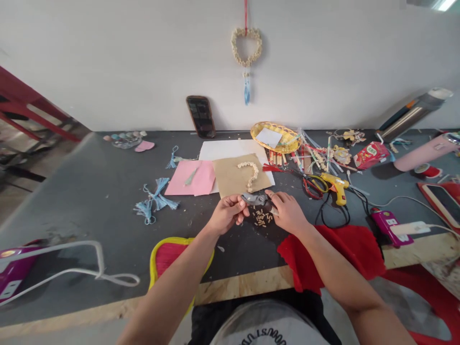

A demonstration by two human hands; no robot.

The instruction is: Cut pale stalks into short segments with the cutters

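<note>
My right hand (289,211) is wrapped round the handles of a pair of pruning shears (254,199), whose grey head points left. My left hand (230,212) is closed in a pinch at the tip of the blades; what sits between its fingers is too small to make out. Below the shears lies a scatter of short pale cut pieces (263,218) on the dark table. Just beyond, a curved strip of pale pieces (254,172) rests on brown paper (230,173).
Left are pink sheets (179,178) and blue tassels (158,194). To the right lie a yellow glue gun (336,187), red cloth (345,249) and a purple power strip (388,225). A wicker basket (293,143) and a phone (201,117) stand by the wall, where a heart wreath (234,45) hangs.
</note>
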